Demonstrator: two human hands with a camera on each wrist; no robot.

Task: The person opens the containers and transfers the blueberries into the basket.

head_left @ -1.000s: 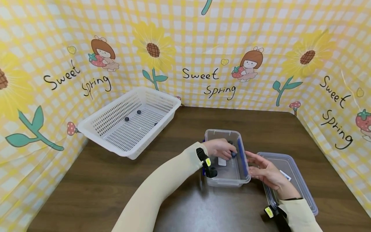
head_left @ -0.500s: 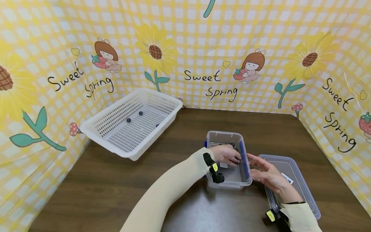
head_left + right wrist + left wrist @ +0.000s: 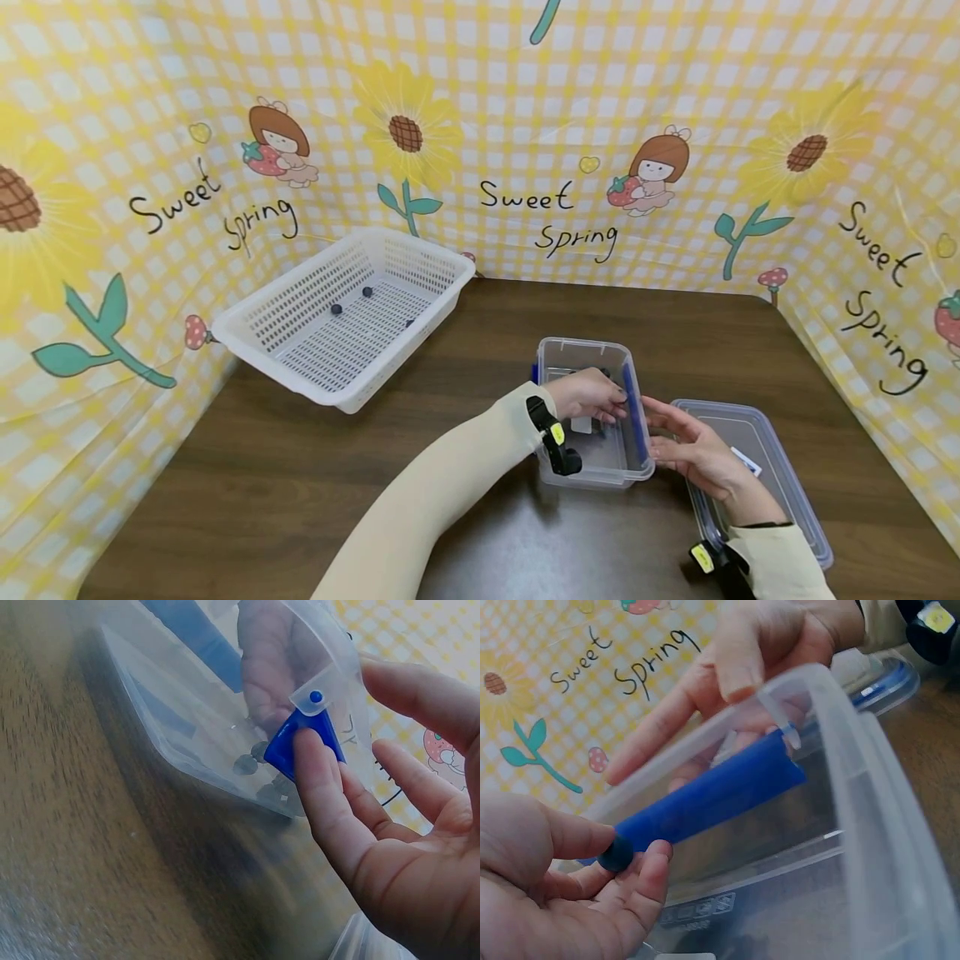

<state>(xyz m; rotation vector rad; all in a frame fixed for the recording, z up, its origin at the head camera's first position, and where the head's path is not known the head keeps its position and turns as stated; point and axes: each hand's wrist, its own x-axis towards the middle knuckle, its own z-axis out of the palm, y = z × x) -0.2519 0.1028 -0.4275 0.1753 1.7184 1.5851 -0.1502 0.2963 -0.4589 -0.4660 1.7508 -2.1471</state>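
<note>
A blueberry (image 3: pixel 616 856) is being handled inside the clear plastic box (image 3: pixel 592 477).
It is held pinched, clear of the floor, by the left hand (image 3: pixel 587 394); the box's blue latch (image 3: pixel 284 750) is touched by the right hand (image 3: pixel 701 452), its fingers loosely apart. Whether placing or retrieving is in hand cannot be told; next, a gentle pinch and a steadied box seem called for.

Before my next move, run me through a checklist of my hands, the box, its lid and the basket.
1. Dark ball pinched in left hand: ok.
2. Firmness of that pinch: cannot tell.
3. Right hand touching the box's blue latch: ok.
4. Lid off the box: ok.
5. Left hand clear of the box: not ok, it's inside.
6. Room in the basket: ok, bare floor shows.
</note>
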